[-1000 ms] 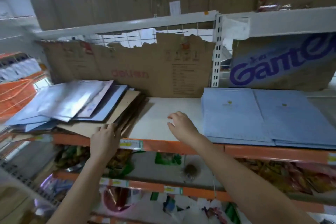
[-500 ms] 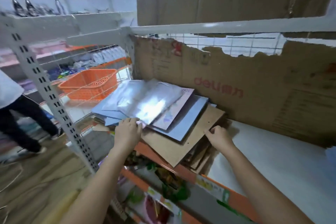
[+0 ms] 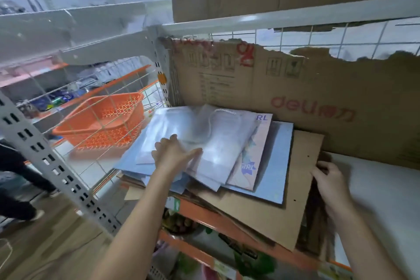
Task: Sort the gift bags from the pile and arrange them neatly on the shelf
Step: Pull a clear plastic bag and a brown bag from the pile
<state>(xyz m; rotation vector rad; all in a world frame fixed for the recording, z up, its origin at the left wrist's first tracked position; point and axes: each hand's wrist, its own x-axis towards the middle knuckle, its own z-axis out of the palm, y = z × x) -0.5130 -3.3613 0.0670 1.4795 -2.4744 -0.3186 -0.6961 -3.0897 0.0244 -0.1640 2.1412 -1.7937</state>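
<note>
Since half a second ago the left hand (image 3: 172, 154) has been moved up from the near edge of the pile of gift bags (image 3: 211, 150) and is now laid on the topmost clear-wrapped bag (image 3: 227, 141), fingers nearly straight and nothing gripped. The right hand (image 3: 330, 185) is kept at the right edge of the brown cardboard sheet (image 3: 295, 200), its fingers curled around that edge. The pile lies at the left end of the shelf (image 3: 386, 188), against the torn carton (image 3: 318, 98). Sorting is judged to be only starting, with the top bag about to be drawn off.
</note>
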